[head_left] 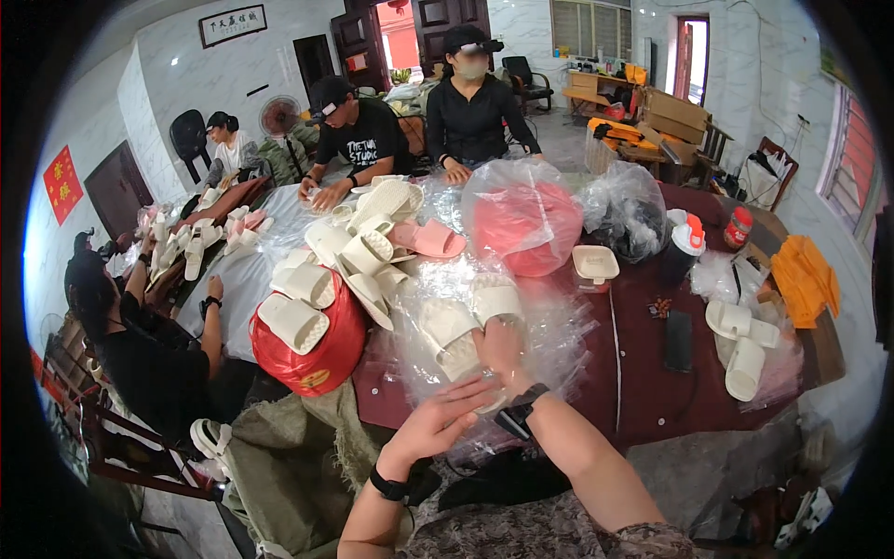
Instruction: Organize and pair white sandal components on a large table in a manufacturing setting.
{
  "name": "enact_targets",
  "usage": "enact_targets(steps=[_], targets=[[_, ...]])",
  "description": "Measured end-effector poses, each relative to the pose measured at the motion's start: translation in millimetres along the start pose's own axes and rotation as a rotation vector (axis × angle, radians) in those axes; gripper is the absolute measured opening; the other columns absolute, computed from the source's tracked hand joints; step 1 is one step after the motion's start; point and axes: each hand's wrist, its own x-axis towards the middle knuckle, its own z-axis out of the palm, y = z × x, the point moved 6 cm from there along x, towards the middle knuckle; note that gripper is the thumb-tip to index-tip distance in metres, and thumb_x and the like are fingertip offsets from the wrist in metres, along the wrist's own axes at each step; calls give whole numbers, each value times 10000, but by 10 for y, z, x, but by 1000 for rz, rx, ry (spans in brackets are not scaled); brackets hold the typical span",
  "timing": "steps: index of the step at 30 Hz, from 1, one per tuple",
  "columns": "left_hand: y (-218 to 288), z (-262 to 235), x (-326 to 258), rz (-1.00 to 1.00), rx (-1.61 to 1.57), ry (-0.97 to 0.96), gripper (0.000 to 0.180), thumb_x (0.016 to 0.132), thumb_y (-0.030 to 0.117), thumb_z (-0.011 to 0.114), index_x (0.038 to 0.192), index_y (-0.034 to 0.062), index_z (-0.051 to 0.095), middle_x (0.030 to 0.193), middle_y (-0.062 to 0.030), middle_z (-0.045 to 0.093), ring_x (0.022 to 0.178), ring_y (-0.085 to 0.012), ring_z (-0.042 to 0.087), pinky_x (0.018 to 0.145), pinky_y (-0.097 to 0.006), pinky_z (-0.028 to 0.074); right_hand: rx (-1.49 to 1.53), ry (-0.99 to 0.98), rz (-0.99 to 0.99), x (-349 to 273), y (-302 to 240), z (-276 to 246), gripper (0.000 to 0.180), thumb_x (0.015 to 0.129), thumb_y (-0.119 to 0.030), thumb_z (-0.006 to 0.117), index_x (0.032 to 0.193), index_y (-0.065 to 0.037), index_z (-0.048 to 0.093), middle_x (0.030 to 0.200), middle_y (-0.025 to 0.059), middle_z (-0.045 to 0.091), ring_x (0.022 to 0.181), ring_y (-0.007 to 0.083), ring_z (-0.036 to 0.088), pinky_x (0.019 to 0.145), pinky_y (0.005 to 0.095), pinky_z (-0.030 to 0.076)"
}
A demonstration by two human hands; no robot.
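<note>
Co-worker point(154, 359) in black clothing, seated far off to the left of both hands, and just beyond that person, a spread of cream slides point(197, 247). Closer in, an olive woven sack point(289, 456) sags beside the left forearm. Up and left of the left hand sits a bulging red bag point(326, 359), cream slide sandals resting on top! Behind it, a little farther from the hand, a big heap of cream slides point(363, 252), with one pink slide point(430, 238) at its right edge.

Centre stage, the left hand point(442, 417): loosely open, fingers long and close together, reaching across beside the right wrist, nothing visible in its grasp. Just ahead of it, a pair of cream slides point(449, 326) lies on clear plastic bags point(559, 359). The right hand point(503, 352) is right on that pair, fingers pointing down at the right-side slide; they're partly hidden, so whether it grips, or how far it's open, can't be told.

Beyond the right hand, a clear bag of pinkish-red material point(523, 224), then a cream-lidded container point(596, 264). Right of the hand stretches the maroon tabletop point(643, 401), carrying a black smartphone point(678, 342). Farther right, more cream slides point(745, 368), and outermost, folded orange bags point(803, 279).
</note>
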Motion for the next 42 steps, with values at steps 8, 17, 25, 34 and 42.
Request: enact_targets(steps=[8,17,25,34,42], targets=[[-305,169,-510,-264,583,229,783,774,313,828,1475,191,500,1627,-203,252,1501,-474,169,1192,-523,250,324,-207,-6,-374,109,34,708,809,-354,750,1356,13,491,1145,289,643,1035,474,635,933,525,494],[-606,211,-925,-536,430,681,684,790,93,766,1422,62,505,1505,-295,367,1344,-487,387,1109,-520,357,-87,-383,-524,-881,-93,-214,1043,633,-434,869,1503,-102,397,1530,236,342,1393,474,338,1130,575,323],[-746,302,-1019,-608,223,669,590,837,10,691,1403,74,535,1139,-189,589,961,-342,613,833,-401,514,-85,2,-387,-642,187,129,756,700,-409,842,1317,-78,556,1397,214,475,1261,418,485,1095,562,370],[-826,286,-1130,-493,214,777,543,853,-37,632,1379,84,566,990,-84,627,802,-157,577,711,-286,489,-161,-122,-379,-858,-148,-74,688,708,-414,799,1249,-40,599,1315,192,500,1191,400,491,1016,571,354],[-872,270,-1220,-548,132,791,493,866,-53,605,1346,64,588,932,-23,625,714,-82,510,652,-245,448,-90,-29,-419,-832,-56,-151,582,700,-243,765,1238,-70,622,1304,176,525,1214,402,477,1035,547,377]])
